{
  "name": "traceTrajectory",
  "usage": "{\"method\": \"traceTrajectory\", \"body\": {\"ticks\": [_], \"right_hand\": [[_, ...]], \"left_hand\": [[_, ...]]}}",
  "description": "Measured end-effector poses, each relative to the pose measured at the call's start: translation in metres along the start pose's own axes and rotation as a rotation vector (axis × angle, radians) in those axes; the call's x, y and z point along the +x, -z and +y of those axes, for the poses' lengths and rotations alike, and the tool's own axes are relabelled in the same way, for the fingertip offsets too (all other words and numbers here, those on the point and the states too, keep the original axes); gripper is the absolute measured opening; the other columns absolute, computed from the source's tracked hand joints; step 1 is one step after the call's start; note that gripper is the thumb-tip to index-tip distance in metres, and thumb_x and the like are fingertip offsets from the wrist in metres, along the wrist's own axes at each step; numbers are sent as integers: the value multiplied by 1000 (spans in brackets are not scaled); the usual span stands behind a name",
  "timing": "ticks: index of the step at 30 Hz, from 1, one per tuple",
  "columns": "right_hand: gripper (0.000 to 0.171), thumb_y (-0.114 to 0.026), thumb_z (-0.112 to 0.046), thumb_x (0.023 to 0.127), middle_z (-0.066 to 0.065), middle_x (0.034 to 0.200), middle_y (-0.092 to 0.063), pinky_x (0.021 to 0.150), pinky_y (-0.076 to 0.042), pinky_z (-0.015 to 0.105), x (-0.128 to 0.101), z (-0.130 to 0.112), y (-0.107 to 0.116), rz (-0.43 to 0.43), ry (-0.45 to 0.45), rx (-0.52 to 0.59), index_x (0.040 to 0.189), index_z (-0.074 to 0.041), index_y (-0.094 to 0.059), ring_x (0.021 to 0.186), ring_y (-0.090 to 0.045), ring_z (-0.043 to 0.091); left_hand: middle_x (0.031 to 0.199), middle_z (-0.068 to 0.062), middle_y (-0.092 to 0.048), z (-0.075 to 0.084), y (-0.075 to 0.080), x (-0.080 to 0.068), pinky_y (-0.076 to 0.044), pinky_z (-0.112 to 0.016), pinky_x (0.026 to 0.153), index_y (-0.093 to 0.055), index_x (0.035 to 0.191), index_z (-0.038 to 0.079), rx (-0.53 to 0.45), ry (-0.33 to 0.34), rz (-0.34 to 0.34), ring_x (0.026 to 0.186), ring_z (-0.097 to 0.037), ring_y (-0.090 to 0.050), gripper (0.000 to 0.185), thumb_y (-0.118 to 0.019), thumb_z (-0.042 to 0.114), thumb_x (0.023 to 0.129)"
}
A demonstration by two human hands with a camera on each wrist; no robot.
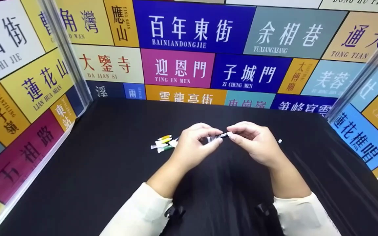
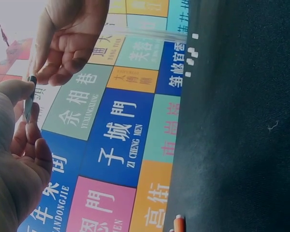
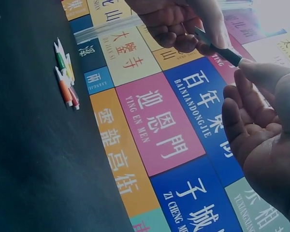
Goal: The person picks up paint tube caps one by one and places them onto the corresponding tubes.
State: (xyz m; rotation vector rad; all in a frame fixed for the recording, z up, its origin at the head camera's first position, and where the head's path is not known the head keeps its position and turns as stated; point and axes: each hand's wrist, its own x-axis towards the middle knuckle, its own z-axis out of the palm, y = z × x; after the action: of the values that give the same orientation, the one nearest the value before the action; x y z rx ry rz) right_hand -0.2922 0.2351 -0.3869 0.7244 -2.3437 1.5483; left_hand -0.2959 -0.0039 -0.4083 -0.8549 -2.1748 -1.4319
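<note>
Panels (image 1: 21, 141) printed with Chinese characters and Latin lettering stand at the far left of the black-and-clear tube, the thing both hands are busy with, and a metal post (image 1: 64, 46) rises nearer to it. Closer in, below and left of the tube, comes a pale left sleeve (image 1: 139, 213). Left of the tube, a small pile of coloured pens (image 1: 163, 141) lies on the black cloth (image 1: 110, 164); yellow, green, orange and red ones show across the views. Next to them, the left hand (image 1: 192, 142) pinches the tube (image 1: 221, 135) between thumb and fingers, holding it up in front of the body. At the tube's right, white-tipped end, the right hand (image 1: 254, 141) pinches with thumb and fingertips; its remaining fingers are bent. Right of the tube, a little white piece (image 1: 280, 141) rests on the cloth; the left wrist view shows several such pieces. Below and right of the tube is the right sleeve (image 1: 304, 213), and farther right a second post (image 1: 366, 62).
</note>
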Motion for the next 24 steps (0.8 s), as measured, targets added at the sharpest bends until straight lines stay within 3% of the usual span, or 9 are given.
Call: {"method": "traceTrajectory", "body": {"ticks": [3, 14, 19, 24], "right_hand": [[17, -81, -11, 95, -1, 107, -81, 87, -62, 20, 0, -1, 0, 13, -28, -42, 112, -9, -82, 94, -76, 10], [13, -79, -20, 98, 2, 101, -81, 81, -61, 18, -1, -1, 0, -9, -54, -155, 109, -15, -82, 85, -74, 9], [12, -79, -18, 98, 2, 100, -80, 79, -61, 20, -1, -1, 3, -30, -51, -100, 109, -15, -83, 84, -73, 12], [15, -81, -15, 95, 4, 106, -82, 80, -62, 22, 0, 3, 9, -54, -55, -49, 110, -11, -83, 88, -75, 13]], "left_hand": [[105, -2, -80, 1, 1, 0, -63, -34, 82, -84, 114, 18, 5, 8, -10, 92, -22, -72, 20, -82, 24, 96], [102, 2, -79, 3, 1, 1, -60, -26, 80, -84, 112, 17, 29, 32, -36, 87, -10, -68, 20, -85, 24, 93], [100, 2, -78, 5, 0, 0, -60, -24, 81, -84, 112, 17, 37, 50, -52, 87, -9, -68, 20, -85, 24, 93], [96, 2, -76, 8, -1, -2, -59, -23, 81, -83, 111, 19, 57, 133, -120, 86, -9, -67, 20, -84, 26, 93]]}}
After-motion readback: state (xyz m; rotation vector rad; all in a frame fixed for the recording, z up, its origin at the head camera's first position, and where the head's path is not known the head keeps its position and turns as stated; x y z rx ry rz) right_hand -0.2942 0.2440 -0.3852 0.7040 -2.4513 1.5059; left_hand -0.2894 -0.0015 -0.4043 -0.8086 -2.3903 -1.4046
